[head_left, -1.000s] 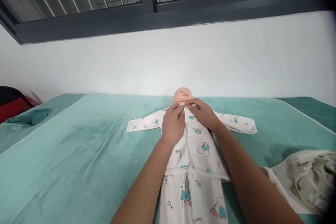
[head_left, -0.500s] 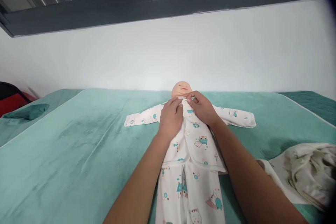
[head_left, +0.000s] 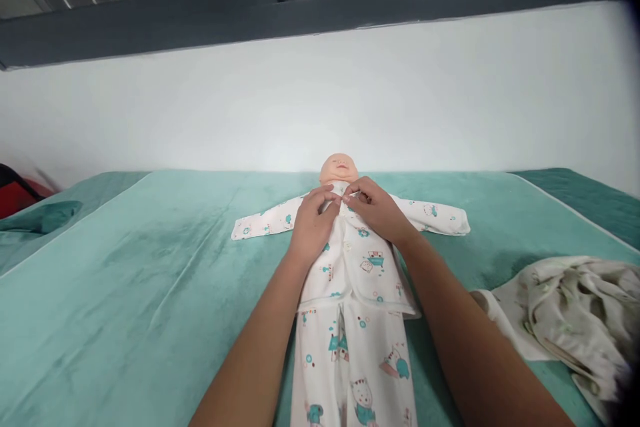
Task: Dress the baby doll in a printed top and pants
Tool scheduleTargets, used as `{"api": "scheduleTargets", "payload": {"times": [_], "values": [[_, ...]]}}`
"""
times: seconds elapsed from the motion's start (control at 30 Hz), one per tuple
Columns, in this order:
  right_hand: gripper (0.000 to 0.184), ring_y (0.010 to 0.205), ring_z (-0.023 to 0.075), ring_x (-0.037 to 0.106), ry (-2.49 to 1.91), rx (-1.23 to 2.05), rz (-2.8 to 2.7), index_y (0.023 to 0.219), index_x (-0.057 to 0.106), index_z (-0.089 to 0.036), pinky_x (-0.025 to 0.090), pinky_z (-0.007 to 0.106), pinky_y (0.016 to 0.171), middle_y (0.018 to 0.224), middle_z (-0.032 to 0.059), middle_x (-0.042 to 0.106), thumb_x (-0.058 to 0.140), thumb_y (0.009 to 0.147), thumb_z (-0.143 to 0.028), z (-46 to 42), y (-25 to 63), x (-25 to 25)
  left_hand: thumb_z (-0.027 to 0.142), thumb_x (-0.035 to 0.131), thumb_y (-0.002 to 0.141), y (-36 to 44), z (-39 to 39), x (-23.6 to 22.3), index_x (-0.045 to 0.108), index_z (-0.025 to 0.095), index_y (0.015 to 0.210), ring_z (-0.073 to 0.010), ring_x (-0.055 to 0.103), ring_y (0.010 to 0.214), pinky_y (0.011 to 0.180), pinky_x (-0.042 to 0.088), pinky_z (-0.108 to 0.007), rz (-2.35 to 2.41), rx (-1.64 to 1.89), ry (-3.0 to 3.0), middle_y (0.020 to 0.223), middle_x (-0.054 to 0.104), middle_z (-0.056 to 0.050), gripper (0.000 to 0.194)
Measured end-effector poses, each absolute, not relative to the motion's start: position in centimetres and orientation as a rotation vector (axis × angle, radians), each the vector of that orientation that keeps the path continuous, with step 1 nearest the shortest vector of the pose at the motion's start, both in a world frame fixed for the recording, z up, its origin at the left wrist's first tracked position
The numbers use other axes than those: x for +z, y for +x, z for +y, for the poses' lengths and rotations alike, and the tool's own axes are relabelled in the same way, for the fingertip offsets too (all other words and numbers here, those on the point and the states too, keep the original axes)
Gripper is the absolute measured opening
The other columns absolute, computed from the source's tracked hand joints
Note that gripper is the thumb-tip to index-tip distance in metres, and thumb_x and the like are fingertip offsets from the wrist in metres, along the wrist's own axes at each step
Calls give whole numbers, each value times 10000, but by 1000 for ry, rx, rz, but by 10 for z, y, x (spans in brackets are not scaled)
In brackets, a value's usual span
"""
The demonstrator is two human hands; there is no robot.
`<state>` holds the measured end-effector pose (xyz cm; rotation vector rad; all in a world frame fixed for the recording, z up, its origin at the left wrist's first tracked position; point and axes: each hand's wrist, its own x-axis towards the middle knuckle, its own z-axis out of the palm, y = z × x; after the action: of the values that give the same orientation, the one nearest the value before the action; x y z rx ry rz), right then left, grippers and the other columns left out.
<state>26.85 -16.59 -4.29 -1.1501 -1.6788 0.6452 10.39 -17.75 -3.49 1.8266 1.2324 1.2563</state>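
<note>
A baby doll lies on its back, dressed in a white printed shirt with both sleeves spread sideways. White printed trousers cover its legs, with the shirt hem lying over the waist. Just under the doll's chin, my left hand pinches the shirt's front edge near the collar. My right hand pinches the other front edge there, its fingertips meeting those of the left. Whatever small fastening lies between the fingertips is hidden. Lower on the shirt front a button shows.
A teal blanket covers the bed. On the right lies a crumpled pale cloth, close to my right forearm. A white wall stands behind the doll, under a dark window frame. A red and black object is at the far left.
My fingertips have drawn together at the collar, and the left fingers have curled from lying flat into a pinch. The view has tilted and shifted slightly. The doll stays in place.
</note>
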Motion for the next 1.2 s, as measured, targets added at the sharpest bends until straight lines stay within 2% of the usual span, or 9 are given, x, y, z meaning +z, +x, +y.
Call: {"api": "scheduleTargets", "payload": {"times": [0.07,0.2,0.27,0.5,0.6,0.7,0.93,1.2], "values": [[154,683,130,409,-1125,611,-1689,825,581,-224,350,293,683,902,-2,534,558,890,-362,-171,267,-43,276,544,913,100,-182,-34,707,236,893,-212,539,1272,1109,375,-374,1206,1229,1814,1358,602,-20,169],[198,625,133,367,-1168,640,-1593,834,529,-233,323,280,630,692,-39,438,505,930,-404,-180,265,-44,298,557,913,93,-186,-34,702,247,896,-217,504,1308,1105,381,-370,1135,1177,1818,1415,560,-5,155],[212,618,131,365,-1189,638,-1576,831,514,-234,315,275,618,655,-48,399,505,933,-420,-182,265,-43,310,551,922,90,-185,-35,716,256,908,-216,469,1344,1132,355,-368,1113,1149,1844,1427,549,0,174],[224,581,120,377,-1224,841,-1704,876,549,-242,301,265,552,664,-48,449,540,906,-464,-187,272,-30,391,537,939,80,-181,-37,734,307,1065,-225,380,1422,1149,358,-363,1043,1019,1925,1504,467,0,249],[203,584,118,358,-1209,957,-1773,950,586,-259,296,259,540,669,-56,437,617,852,-434,-189,279,-25,381,546,933,78,-181,-35,735,304,1036,-239,378,1423,1157,350,-398,1050,996,1935,1507,464,-2,229],[221,577,115,327,-1211,1001,-1818,1006,603,-271,283,251,529,640,-70,362,650,818,-376,-190,284,-24,348,571,918,79,-180,-34,736,293,985,-240,371,1427,1164,336,-402,1038,1007,1920,1503,467,0,186],[205,522,104,273,-1227,950,-1747,984,618,-266,238,249,488,577,-87,275,656,792,-329,-184,278,-30,321,581,910,80,-178,-39,726,290,950,-232,375,1428,1160,324,-387,988,1049,1841,1498,479,17,153],[221,528,109,281,-1259,850,-1690,993,644,-274,247,257,505,573,-81,275,661,787,-350,-186,271,-33,274,605,887,79,-176,-40,719,270,918,-229,397,1417,1148,336,-389,954,1087,1779,1481,501,7,119]]}}
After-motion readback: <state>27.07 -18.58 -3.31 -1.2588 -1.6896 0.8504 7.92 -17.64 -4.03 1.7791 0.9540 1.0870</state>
